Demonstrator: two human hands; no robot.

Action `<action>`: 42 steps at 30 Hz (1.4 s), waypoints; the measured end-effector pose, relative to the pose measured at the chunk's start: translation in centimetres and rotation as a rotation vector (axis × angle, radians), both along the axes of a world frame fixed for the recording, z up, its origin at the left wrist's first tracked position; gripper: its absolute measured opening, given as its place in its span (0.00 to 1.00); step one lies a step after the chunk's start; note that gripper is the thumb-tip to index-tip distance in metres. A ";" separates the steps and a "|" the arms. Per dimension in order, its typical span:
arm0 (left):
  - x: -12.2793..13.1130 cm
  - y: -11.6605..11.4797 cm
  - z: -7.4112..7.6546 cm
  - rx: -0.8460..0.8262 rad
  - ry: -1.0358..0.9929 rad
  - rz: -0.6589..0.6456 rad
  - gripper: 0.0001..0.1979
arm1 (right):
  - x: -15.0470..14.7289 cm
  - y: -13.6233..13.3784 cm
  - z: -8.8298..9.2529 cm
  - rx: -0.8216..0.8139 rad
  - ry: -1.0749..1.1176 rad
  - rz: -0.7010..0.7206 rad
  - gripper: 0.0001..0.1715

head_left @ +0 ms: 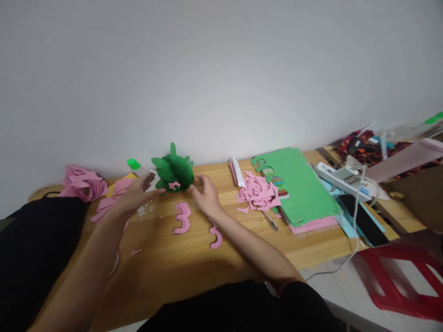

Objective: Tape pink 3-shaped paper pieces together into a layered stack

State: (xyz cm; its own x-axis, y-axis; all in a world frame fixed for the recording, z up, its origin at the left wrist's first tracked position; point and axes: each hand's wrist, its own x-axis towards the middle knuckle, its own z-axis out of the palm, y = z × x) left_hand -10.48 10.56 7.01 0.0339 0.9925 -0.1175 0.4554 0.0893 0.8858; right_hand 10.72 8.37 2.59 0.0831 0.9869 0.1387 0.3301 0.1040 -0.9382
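A round green folded-paper ball (pixel 174 173) with leaf-like tips stands on the wooden table (pixel 166 263) near the wall, with a small pink scrap stuck on its front. My left hand (pixel 137 193) lies just left of it, fingers stretched out and apart, holding nothing. My right hand (pixel 206 192) reaches in from the right, fingers loosely spread beside the ball, not gripping it. Two pink curved cut-outs (pixel 182 217) and another (pixel 215 235) lie flat in front of the ball, between my forearms.
A heap of pink paper scraps (pixel 258 191), a glue tube (pixel 238 171) and a pen (pixel 269 220) lie to the right, then green sheets (pixel 301 184), a power strip (pixel 341 180) and a dark phone (pixel 363 221). More pink paper (pixel 83 182) lies at the left. A red stool (pixel 401 281) stands lower right.
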 end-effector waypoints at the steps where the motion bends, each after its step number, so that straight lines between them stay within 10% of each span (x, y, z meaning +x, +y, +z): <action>1: -0.8 -0.8 0.1 -0.009 0.025 0.026 0.43 | 1.0 -0.5 -0.4 -0.022 0.000 -0.001 0.13; 11: -6.9 -7.2 -0.1 0.046 0.658 0.069 0.13 | 8.0 -3.2 -2.5 -0.148 0.008 -0.026 0.15; 23: -7.1 -9.3 0.4 0.098 0.934 0.025 0.11 | 7.1 -4.7 -1.5 -0.312 0.200 0.134 0.30; 30: -1.1 -10.1 -0.3 0.296 0.868 -0.042 0.19 | 5.0 -6.1 -0.6 -0.336 0.397 0.354 0.30; 35: 5.1 -11.0 -1.6 0.304 0.711 -0.258 0.19 | 4.6 -7.1 0.3 -0.382 0.649 0.760 0.43; 42: 6.2 -11.1 -1.3 0.239 0.548 -0.387 0.25 | 5.4 -7.5 1.4 -0.473 0.808 1.024 0.44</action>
